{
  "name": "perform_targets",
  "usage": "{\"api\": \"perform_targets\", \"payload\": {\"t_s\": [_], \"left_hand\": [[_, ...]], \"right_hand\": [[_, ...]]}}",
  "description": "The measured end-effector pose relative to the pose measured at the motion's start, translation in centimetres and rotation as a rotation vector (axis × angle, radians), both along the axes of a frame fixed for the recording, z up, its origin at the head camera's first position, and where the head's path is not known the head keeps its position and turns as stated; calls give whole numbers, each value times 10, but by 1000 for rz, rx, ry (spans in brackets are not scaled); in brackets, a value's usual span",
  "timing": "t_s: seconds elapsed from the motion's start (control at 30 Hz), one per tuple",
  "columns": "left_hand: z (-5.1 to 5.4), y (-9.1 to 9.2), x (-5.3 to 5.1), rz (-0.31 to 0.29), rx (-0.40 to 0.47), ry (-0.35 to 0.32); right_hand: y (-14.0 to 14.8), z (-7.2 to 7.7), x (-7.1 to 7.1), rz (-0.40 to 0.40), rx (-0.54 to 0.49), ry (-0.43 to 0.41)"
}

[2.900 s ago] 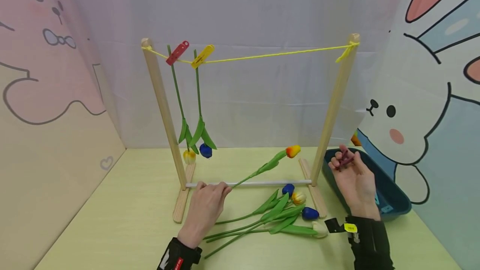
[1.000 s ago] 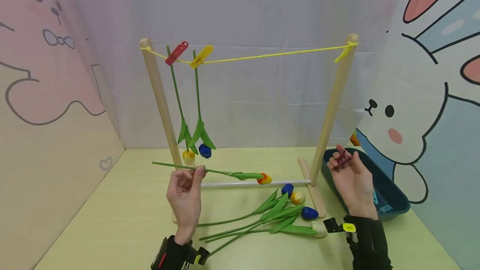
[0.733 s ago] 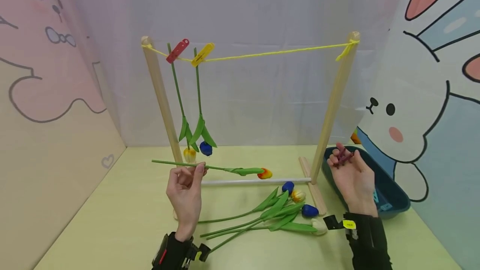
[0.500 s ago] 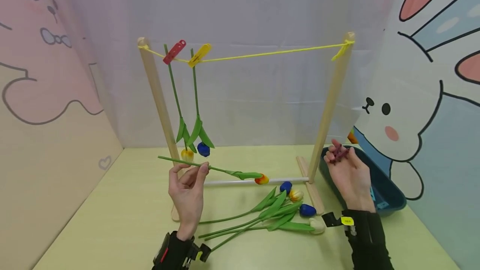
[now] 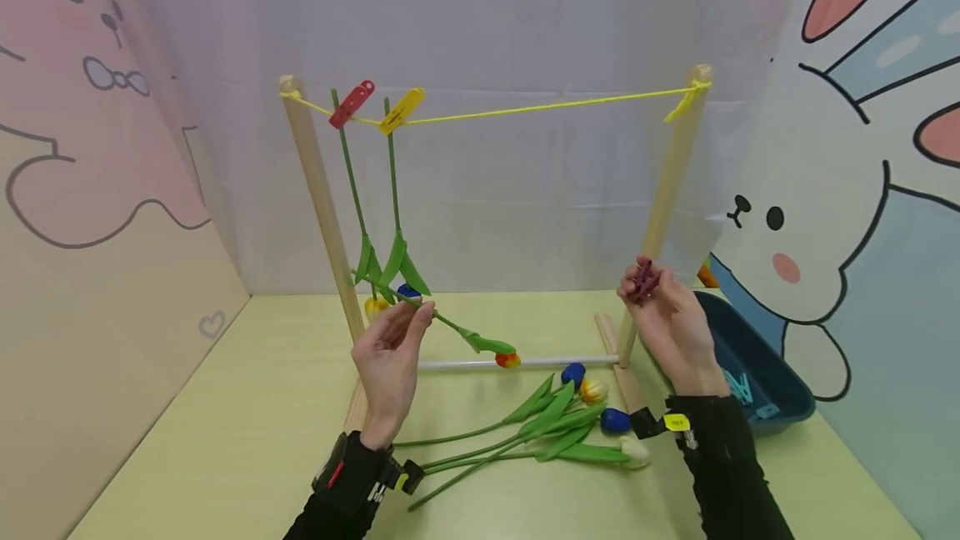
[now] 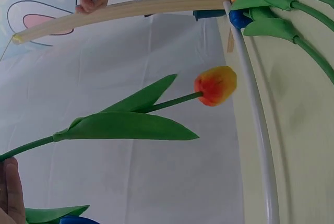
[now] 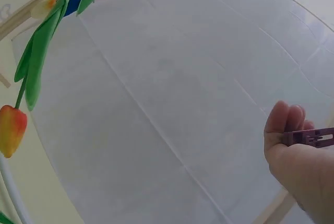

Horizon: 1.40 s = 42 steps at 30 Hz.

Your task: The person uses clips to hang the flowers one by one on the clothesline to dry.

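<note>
My left hand (image 5: 390,361) pinches the green stem of an artificial tulip with an orange-yellow bloom (image 5: 507,359); the flower tilts, bloom low and to the right. In the left wrist view its leaves (image 6: 130,125) spread in front of the white backdrop. My right hand (image 5: 671,332) holds a dark purple clothespin (image 5: 645,280) in its fingers, in front of the right post. Two tulips hang upside down from a yellow line (image 5: 540,108), under a red clothespin (image 5: 352,104) and a yellow clothespin (image 5: 402,111). The left hand partly covers the hanging blooms.
Several tulips (image 5: 547,432) with blue, white and yellow blooms lie on the table before the frame. A wooden left post (image 5: 318,190) and right post (image 5: 678,165) carry the line. A white bar (image 5: 525,362) joins them low down. A dark teal bin (image 5: 780,373) with light blue clothespins stands right.
The left hand turned the tulip from pointing up-right to bloom-down, and has risen slightly toward the hanging flowers. The right hand has moved left and up from over the bin with the clothespin.
</note>
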<state>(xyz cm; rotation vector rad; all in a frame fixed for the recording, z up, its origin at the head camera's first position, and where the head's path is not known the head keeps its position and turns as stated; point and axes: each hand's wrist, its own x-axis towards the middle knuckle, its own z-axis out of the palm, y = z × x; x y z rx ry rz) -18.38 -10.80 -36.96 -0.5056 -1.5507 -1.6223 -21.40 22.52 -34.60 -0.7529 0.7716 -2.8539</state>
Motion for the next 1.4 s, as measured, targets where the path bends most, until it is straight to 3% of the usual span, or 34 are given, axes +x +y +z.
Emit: {"api": "perform_targets", "payload": {"t_s": [0.2, 0.37, 0.63, 0.83, 0.97, 1.23, 1.4], "left_hand": [[9, 2, -5, -8, -72, -7], [19, 3, -11, -18, -92, -28], [36, 4, -24, -53, -130, -2], [49, 5, -29, -65, -165, -28], [57, 7, -33, -73, -178, -41], [71, 10, -42, -44, -196, -71], [79, 10, -45, -56, -197, -98]], "right_hand": [[-20, 24, -6, -54, 110, 9], [-36, 45, -11, -196, 297, 35], [-60, 67, -21, -382, 468, 116], [-78, 85, -24, -442, 524, 162], [-87, 96, -27, -438, 567, 185], [-101, 119, -36, -459, 559, 198], [-110, 134, -34, -503, 547, 227]]}}
